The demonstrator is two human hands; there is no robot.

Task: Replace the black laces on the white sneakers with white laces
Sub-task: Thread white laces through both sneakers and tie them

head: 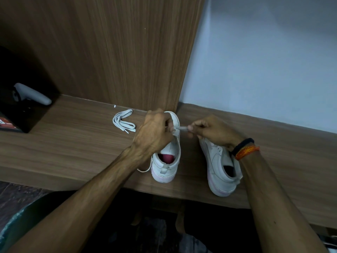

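Observation:
Two white sneakers stand on the wooden desk (73, 143), heels toward me. My left hand (155, 130) grips the front of the left sneaker (166, 167) around its eyelets. My right hand (213, 132) pinches the end of a white lace (182, 128) that runs out of that sneaker's eyelet to the right. Another end of this lace trails off the shoe's left side near my wrist. My right wrist covers the front of the right sneaker (221, 172). A second white lace (123, 121) lies bundled on the desk left of my hand. No black laces are in view.
A wooden panel (118, 52) rises behind the shoes, with a pale wall (264, 61) to its right. At the far left a grey controller (34, 94) lies on a black box (20, 114). The desk's front edge runs just below the sneakers' heels.

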